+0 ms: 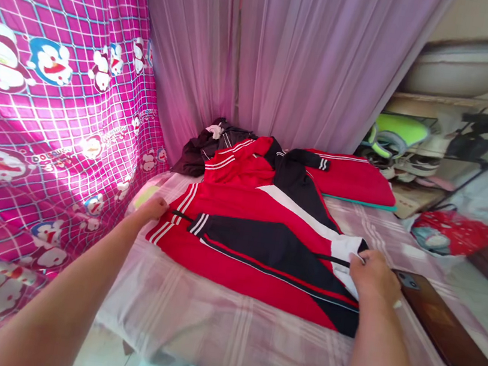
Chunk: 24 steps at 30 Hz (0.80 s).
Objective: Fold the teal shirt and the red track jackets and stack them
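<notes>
A red, navy and white track jacket [213, 272] lies spread on the bed, its striped hem to the left. One navy sleeve [254, 239] is laid across its middle, with white cuff stripes. A thin black strip, apparently the zip edge, shows on either side of that sleeve. My left hand [156, 208] is closed on the jacket's hem end, fingertips partly hidden. At the other end, my right hand [373, 277] grips the jacket near its white upper part [346, 249]. A brown phone or phone case [442, 320] lies just right of my right hand.
Behind the jacket are a rumpled red garment [242, 164], dark clothes [193, 155] and a folded red garment [357, 181]. A pink patterned curtain [50, 137] hangs at left, purple curtains [297, 63] at the back. Shelves with shoes [423, 164] stand right.
</notes>
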### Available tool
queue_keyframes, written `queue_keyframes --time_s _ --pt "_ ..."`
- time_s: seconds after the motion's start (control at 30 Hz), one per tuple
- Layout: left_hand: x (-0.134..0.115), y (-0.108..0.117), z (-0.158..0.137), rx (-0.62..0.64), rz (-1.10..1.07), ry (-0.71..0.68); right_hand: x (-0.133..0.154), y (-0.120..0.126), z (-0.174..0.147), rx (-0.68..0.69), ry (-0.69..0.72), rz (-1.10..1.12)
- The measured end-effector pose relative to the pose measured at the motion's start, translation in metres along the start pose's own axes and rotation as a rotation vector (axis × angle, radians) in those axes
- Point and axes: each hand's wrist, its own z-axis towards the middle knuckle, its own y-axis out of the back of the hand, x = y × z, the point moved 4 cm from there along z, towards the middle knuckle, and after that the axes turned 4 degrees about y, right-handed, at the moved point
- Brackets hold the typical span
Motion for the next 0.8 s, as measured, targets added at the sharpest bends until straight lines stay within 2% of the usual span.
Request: queue_keyframes --time_s 0.17,0.37,0.5,0.8 --pt "0.005 -0.004 0.003 0.041 -0.012 0.011 -0.002 -0.002 0.002 -0.015 0.02 0.003" --pt "-0.002 -0.002 0.014 0.094 -0.045 0.021 0.005 -0.007 -0.001 -0.065 0.116 0.009" --pt "-0.015 -0.002 0.027 0.087 -0.071 -0.023 0.012 -0.007 -0.007 -0.111 0.13 0.004" --pt "-0.058 -0.008 0.063 0.045 -0.137 -0.068 0.014 -0.01 -0.005 -0.051 0.107 -0.069"
